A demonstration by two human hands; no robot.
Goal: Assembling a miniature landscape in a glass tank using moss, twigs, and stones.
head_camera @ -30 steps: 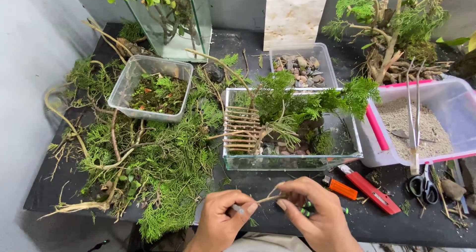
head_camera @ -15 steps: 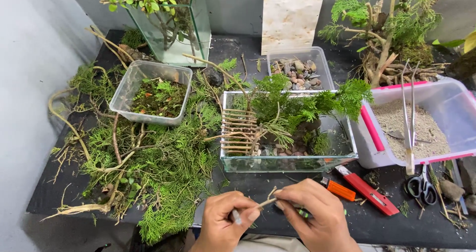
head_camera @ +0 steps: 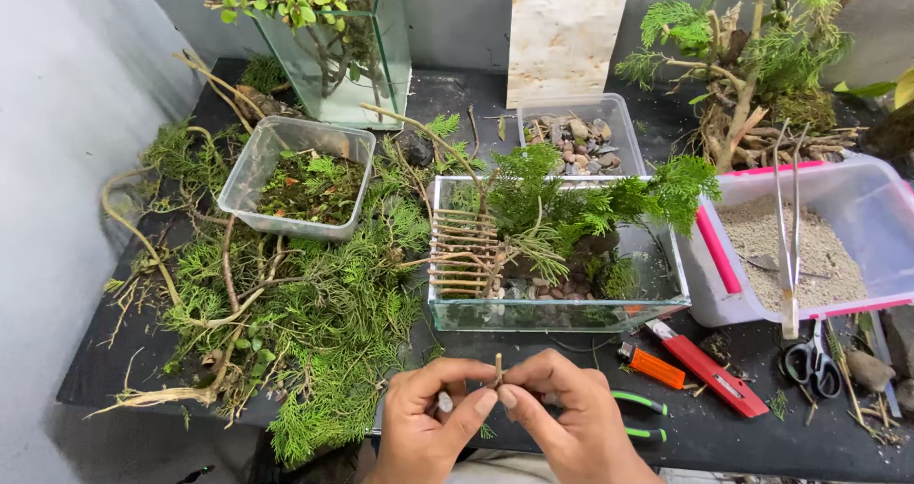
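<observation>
My left hand (head_camera: 428, 417) and my right hand (head_camera: 566, 417) meet at the table's front edge, fingertips pinching a short thin twig (head_camera: 497, 368) held upright between them. A small pale piece shows in my left palm. Just beyond the hands stands a glass terrarium tank (head_camera: 557, 313) with green conifer sprigs, pebbles and a small ladder of twigs (head_camera: 462, 251) at its left end. Green-handled pliers (head_camera: 636, 415) lie partly under my right hand.
A pile of green cuttings and branches (head_camera: 286, 303) lies left. Clear tubs hold moss (head_camera: 297, 175), pebbles (head_camera: 571, 137) and sand (head_camera: 804, 246). Long tweezers (head_camera: 788, 227) rest on the sand tub. An orange tool (head_camera: 650, 365), red cutter (head_camera: 709, 370) and scissors (head_camera: 811, 362) lie right.
The twig, held slanting between my hands a second ago, now stands upright. Both hands have drawn closer together around it.
</observation>
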